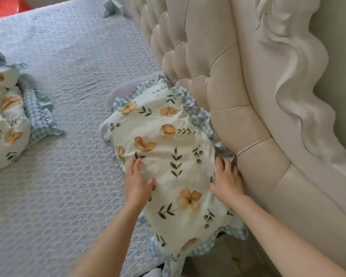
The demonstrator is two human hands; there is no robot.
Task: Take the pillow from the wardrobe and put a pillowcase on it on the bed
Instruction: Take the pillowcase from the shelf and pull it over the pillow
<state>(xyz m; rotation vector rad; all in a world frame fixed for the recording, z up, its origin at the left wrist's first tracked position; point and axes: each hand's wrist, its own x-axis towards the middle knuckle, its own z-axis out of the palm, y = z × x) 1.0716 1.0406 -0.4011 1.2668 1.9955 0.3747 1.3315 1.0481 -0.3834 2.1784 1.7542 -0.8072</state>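
Observation:
A pillow in a cream pillowcase point(168, 148) with yellow flowers, dark leaves and a blue checked frill lies on the bed against the headboard. My left hand point(138, 180) rests flat on its left side with the fingers straight. My right hand point(227, 178) lies on its right edge beside the headboard, fingers loosely bent over the frill. The pillow itself is hidden inside the case. A grey pillow point(126, 86) peeks out under the far end.
The tufted beige headboard point(218, 80) with a carved white frame runs along the right. A second floral pillowcase or pillow point(8, 116) lies crumpled at the left on the grey textured bedspread point(68, 56). Something red point(4, 5) shows at the top left corner.

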